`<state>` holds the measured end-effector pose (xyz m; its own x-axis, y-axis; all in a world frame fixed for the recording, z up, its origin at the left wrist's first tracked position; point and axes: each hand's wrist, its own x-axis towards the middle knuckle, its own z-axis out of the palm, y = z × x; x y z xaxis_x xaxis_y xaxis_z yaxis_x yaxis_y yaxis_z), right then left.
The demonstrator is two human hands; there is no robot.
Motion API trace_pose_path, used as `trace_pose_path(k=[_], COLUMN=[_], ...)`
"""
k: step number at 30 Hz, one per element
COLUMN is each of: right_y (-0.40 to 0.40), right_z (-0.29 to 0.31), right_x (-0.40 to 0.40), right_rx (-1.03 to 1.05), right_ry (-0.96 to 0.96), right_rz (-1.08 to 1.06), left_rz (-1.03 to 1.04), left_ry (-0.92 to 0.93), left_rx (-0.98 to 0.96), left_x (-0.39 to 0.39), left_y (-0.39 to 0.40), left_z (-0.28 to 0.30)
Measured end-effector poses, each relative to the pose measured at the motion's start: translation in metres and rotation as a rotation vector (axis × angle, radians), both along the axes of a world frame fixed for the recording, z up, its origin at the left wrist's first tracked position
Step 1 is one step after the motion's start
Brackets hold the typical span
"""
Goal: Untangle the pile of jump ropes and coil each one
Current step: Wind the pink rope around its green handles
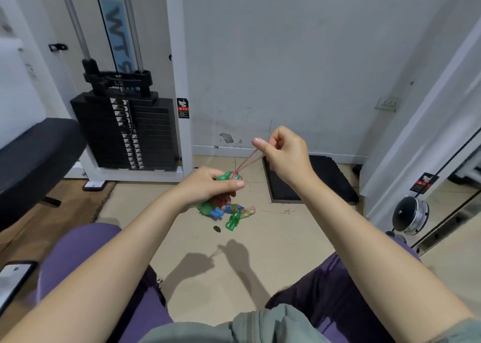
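Lettering "WTS" on weight machine (122,124); hands hold rope (247,160).

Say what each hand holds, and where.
Left hand grips the green handles of a jump rope; right hand pinches its pink cord, pulled taut.

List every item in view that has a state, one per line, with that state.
left hand: grips green handles, held above the floor
right hand: pinches pink rope
pink rope: pulled taut between both hands
jump rope pile: on the floor, tangled, green and blue handles
weight stack: plates down
black mat: flat on the floor
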<state>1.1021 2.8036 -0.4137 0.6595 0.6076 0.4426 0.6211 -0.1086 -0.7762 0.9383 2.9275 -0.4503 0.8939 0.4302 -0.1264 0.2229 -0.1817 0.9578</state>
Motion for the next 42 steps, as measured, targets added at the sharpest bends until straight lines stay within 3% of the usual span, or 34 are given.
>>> trace_pose_path(k=[6,12,18,25,28,31,34,38,42], right_y=[0.010,0.053,0.112,0.176,0.202,0.219,0.227,0.222,0.217], right_z=[-0.017,-0.080,-0.220,-0.411,-0.472,-0.511,-0.526,-0.512,-0.484], right_x=[0.015,0.069,0.131,0.179,0.184,0.184,0.183,0.174,0.192], right_rx=[0.042,0.007,-0.295,-0.634,-0.702,-0.626,-0.604,-0.430,-0.178], right_ry=[0.216,0.482,0.847,1.016,1.060,1.039,1.063,1.212,1.101], right_rz=[0.041,-0.041,-0.098,-0.189,-0.210,-0.289,-0.302,-0.305,-0.347], left_rz=[-0.084,-0.099,0.434,0.505,0.625,0.703,0.702,0.788,0.798], left_ry=[-0.027,0.111,0.136,0.239,0.257,0.240,0.176,0.145,0.177], left_rx=[-0.044,-0.167,-0.144,-0.189,-0.276,-0.452,-0.477,-0.538,-0.580], left_x=[0.008,0.052,0.116,0.178,0.199,0.217,0.230,0.230,0.229], left_y=[0.007,0.071,0.153,0.220,0.239,0.246,0.245,0.238,0.234], left_z=[-0.011,-0.075,-0.204,-0.366,-0.418,-0.450,-0.462,-0.465,-0.464])
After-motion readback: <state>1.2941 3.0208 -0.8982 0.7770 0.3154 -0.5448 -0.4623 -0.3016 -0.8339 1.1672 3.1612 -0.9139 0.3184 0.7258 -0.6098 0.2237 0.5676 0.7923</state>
